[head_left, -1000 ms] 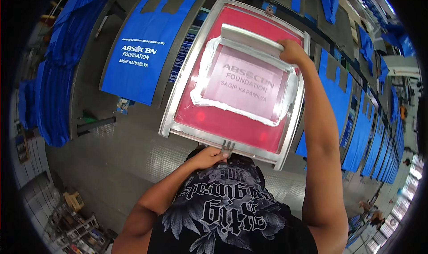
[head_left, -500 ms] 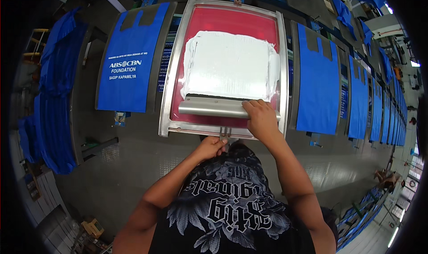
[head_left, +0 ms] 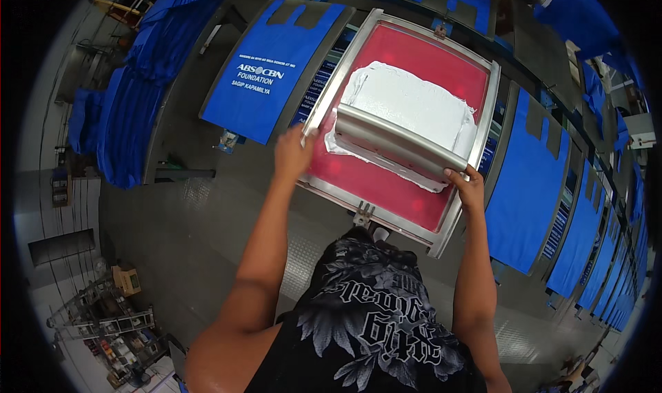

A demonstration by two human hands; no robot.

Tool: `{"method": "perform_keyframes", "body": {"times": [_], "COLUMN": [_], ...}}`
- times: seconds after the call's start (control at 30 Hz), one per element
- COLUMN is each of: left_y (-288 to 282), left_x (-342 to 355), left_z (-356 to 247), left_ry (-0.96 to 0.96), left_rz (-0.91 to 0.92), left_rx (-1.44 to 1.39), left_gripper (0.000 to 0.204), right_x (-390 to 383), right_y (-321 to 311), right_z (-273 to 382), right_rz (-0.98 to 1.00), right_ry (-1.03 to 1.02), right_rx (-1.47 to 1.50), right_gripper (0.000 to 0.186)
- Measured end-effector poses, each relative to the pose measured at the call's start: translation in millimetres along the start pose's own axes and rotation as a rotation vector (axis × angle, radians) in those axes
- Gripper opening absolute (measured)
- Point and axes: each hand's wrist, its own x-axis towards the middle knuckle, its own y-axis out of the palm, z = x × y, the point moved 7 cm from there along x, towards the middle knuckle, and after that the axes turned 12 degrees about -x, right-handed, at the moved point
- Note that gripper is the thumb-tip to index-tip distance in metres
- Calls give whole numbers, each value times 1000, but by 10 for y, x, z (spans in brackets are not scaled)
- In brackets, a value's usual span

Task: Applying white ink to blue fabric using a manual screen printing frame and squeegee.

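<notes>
A metal-framed printing screen (head_left: pixel 476 145) with red mesh lies in front of me, its middle covered in white ink (head_left: pixel 414 107). A long metal squeegee (head_left: pixel 389 143) lies across the near edge of the ink. My right hand (head_left: pixel 467 186) grips the squeegee's right end. My left hand (head_left: pixel 295 155) holds the left side of the screen frame, close to the squeegee's left end.
A blue bag with white print (head_left: pixel 265 72) lies on the pallet to the left. An unprinted blue bag (head_left: pixel 527 186) lies to the right, with more in a row beyond. Blue fabric piles (head_left: pixel 131 103) hang far left. A rack of small items (head_left: pixel 110 324) stands lower left.
My left hand rose from the frame's near edge to its left side. My right hand slid to the squeegee's right end, and the view turned so the screen sits tilted.
</notes>
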Motion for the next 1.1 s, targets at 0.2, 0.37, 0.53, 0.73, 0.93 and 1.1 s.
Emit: {"method": "perform_keyframes", "body": {"times": [0.2, 0.37, 0.53, 0.73, 0.93, 1.1], "left_y": [305, 351, 1515, 2175, 2386, 2442], "left_x": [427, 253, 153, -163, -261, -191], "left_z": [1068, 945, 942, 707, 633, 525], "left_ry": [-158, -64, -56, -111, -81, -118], "left_rz": [71, 102, 270, 331, 244, 259], "left_rx": [-466, -433, -544, -673, -636, -513], "left_gripper": [42, 47, 52, 47, 46, 44], "right_x": [103, 28, -214, -351, -39, 121], "right_y": [80, 12, -560, -1095, -1334, -1471], "right_z": [-32, -118, -695, -1224, -1459, -1630], "right_rz": [-3, -85, -207, -282, -173, -185], "right_ry": [68, 52, 92, 161, 82, 100], "right_rx": [61, 38, -21, -32, -24, -112], "right_gripper": [33, 38, 39, 35, 42, 45]}}
